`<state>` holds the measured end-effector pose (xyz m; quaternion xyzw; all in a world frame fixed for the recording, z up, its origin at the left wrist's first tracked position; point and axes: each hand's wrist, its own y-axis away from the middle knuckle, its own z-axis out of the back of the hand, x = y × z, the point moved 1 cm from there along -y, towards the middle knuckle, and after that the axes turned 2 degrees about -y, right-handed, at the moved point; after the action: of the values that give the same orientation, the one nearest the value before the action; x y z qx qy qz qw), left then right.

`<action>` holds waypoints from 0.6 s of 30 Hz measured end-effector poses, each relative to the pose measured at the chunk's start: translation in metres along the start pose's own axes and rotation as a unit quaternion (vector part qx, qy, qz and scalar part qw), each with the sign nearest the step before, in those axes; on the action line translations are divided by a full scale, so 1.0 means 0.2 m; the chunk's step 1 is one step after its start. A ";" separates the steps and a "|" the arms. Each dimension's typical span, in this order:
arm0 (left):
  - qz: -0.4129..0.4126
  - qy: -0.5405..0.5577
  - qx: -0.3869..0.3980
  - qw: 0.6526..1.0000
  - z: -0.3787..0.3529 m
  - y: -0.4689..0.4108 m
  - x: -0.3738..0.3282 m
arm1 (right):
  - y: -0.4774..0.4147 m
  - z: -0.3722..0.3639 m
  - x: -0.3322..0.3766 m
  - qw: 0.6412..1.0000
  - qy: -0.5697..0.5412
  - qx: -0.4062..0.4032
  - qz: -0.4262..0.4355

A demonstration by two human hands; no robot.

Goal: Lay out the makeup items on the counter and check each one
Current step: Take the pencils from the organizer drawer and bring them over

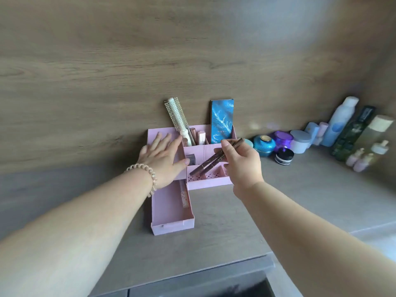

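A pink organizer (211, 184) stands on the counter against the wood wall. My left hand (162, 157) lies flat on its left side, fingers spread. My right hand (240, 159) pinches two brown makeup pencils (209, 162), which slant over the front compartments. In the back compartments stand a round hairbrush (176, 116), a blue palette box (221, 121) and some pink tubes (200, 137). A small dark item (191, 158) sits in a middle compartment. The organizer's drawer (171, 219) is pulled out toward me, with a pink tube (184, 196) lying in it.
To the right along the wall stand several jars, among them a blue jar (264, 145), a purple jar (282, 139), a black jar (284, 156) and a white jar (300, 141), then tall bottles (340, 123) and small pump bottles (362, 159). The counter's front edge (192, 273) runs below.
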<state>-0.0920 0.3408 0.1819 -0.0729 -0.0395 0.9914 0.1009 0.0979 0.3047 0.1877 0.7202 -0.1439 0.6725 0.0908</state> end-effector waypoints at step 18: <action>-0.212 0.490 0.193 0.823 0.38 1.19 -0.66 | 1.41 0.52 0.55 0.973 0.000 -0.230 0.010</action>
<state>-0.0229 0.0759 0.2520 -0.5176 0.1925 0.7669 0.3269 0.1088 -0.0033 0.2711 0.6787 -0.3019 0.6223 0.2467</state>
